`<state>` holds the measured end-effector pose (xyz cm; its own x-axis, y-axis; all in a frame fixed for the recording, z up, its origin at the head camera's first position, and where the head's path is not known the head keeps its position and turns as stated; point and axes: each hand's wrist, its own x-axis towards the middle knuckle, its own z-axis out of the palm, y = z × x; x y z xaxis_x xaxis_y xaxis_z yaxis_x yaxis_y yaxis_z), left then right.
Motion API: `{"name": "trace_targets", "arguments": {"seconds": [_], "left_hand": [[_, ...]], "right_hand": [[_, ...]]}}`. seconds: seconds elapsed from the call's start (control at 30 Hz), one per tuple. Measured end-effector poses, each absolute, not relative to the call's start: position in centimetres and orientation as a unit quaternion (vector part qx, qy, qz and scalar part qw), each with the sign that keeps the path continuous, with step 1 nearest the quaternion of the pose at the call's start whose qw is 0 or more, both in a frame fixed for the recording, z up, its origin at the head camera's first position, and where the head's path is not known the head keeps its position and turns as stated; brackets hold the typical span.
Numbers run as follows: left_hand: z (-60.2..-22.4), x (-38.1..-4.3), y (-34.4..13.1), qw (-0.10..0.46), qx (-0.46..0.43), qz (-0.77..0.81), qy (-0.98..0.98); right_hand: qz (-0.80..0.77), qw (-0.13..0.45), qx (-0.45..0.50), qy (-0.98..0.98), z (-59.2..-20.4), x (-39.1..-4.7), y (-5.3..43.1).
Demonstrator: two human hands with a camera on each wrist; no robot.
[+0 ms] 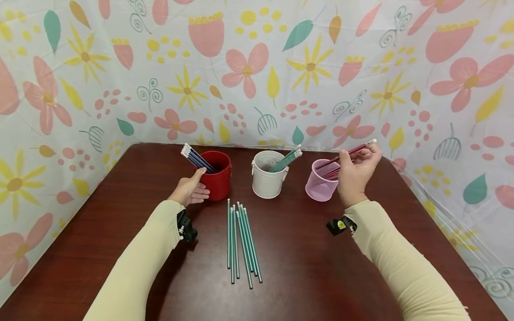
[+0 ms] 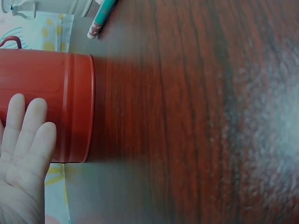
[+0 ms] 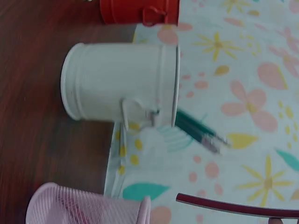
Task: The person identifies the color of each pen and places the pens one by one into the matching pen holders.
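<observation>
My left hand (image 1: 190, 188) is at the left side of a red bucket (image 1: 218, 185), its thumb up near the rim. In the left wrist view its fingers (image 2: 24, 126) lie straight against the bucket wall. Blue pencils (image 1: 196, 159) with white erasers lean out of that bucket. My right hand (image 1: 357, 174) pinches a dark red pencil (image 1: 353, 150), eraser end up and to the right, its other end over a pink mesh cup (image 1: 320, 189). More red pencils (image 1: 331, 174) lean inside the cup, partly hidden by the hand.
Between them stands a white bucket (image 1: 267, 183) with green pencils (image 1: 286, 160) leaning right. Several loose green pencils (image 1: 242, 245) lie on the dark wooden table (image 1: 297, 267) in front. A floral cloth (image 1: 249, 116) hangs behind the table.
</observation>
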<state>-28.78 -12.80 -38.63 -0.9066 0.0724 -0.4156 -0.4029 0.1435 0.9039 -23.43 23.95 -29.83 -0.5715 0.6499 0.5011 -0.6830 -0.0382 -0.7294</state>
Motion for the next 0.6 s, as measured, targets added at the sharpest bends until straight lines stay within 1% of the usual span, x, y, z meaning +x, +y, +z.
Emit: {"name": "trace_targets", "arguments": {"seconds": [0.27,0.6], "left_hand": [[-38.7,-28.7,-12.8,0.191,-0.113,0.641,0.734],[-38.4,-28.8,-12.7,0.188,-0.115,0.639,0.737]], "right_hand": [[0.700,0.516,-0.034,-0.492,-29.9,-23.7,26.7],[0.689,0.510,-0.121,-0.501,-32.2,-24.1,29.6]]}}
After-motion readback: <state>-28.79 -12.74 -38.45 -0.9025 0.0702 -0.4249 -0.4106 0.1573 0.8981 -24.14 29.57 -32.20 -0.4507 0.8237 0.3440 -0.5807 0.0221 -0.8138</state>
